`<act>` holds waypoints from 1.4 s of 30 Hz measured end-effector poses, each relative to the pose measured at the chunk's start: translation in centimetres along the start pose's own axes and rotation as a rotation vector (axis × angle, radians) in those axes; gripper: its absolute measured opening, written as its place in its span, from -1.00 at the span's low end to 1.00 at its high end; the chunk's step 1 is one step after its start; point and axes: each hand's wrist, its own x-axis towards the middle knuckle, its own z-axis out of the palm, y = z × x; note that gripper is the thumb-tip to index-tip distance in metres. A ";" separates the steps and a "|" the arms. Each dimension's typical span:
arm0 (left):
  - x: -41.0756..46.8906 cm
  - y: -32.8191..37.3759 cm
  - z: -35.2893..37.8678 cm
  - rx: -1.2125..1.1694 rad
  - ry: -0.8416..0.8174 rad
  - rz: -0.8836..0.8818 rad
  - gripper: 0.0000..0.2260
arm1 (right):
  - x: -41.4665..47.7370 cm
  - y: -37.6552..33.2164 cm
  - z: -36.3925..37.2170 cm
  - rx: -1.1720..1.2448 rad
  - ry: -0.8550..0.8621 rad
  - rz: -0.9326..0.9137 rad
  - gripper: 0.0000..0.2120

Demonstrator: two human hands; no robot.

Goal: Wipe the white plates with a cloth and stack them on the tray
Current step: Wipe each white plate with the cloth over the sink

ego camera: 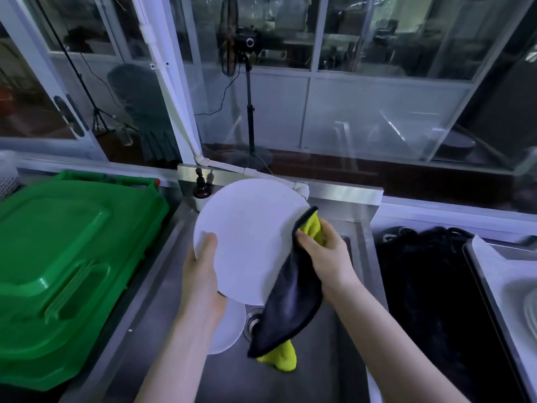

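Observation:
I hold a round white plate [250, 239] tilted up over the steel sink [305, 373]. My left hand [200, 274] grips its left rim, thumb on the face. At the plate's right edge my right hand [325, 254] pinches a dark cloth with a yellow underside [290, 306], and the rest of the cloth hangs down toward the basin. A second white plate [229, 327] lies in the sink under my left wrist, partly hidden. A metal tray [476, 274] sits at the far right; only its corner shows.
A green plastic crate lid [64, 257] fills the counter to the left. A soap pump bottle [202, 190] stands at the sink's back edge. The drain [252, 318] lies mid-basin. A black mat [430, 301] lies right of the sink. Glass panels rise behind.

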 end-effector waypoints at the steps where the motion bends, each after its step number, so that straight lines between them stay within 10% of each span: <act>1: 0.1 0.0 -0.2 0.040 -0.044 0.017 -0.80 | 0.4 -0.2 -0.1 0.024 -0.002 0.038 -0.84; 9: 0.5 2.0 -1.1 0.371 -0.288 0.029 -0.81 | 4.4 -6.6 -0.9 -0.710 -0.453 -0.207 -0.77; 17: 0.8 0.8 -0.2 0.027 -0.009 0.021 -0.77 | 1.2 -1.8 -0.7 0.092 -0.191 0.064 -0.91; 22: 0.7 0.1 0.0 0.075 -0.045 0.036 -0.78 | -0.2 0.2 0.0 0.199 -0.042 0.199 -0.86; 31: 2.3 3.0 -1.1 0.624 -0.592 -0.026 -0.76 | 3.5 -5.2 -1.7 -0.760 -0.611 -0.148 -0.73; 42: -0.9 -1.1 1.4 0.149 -0.040 0.180 -0.63 | 0.1 -0.2 -1.6 0.483 -0.032 0.198 -0.85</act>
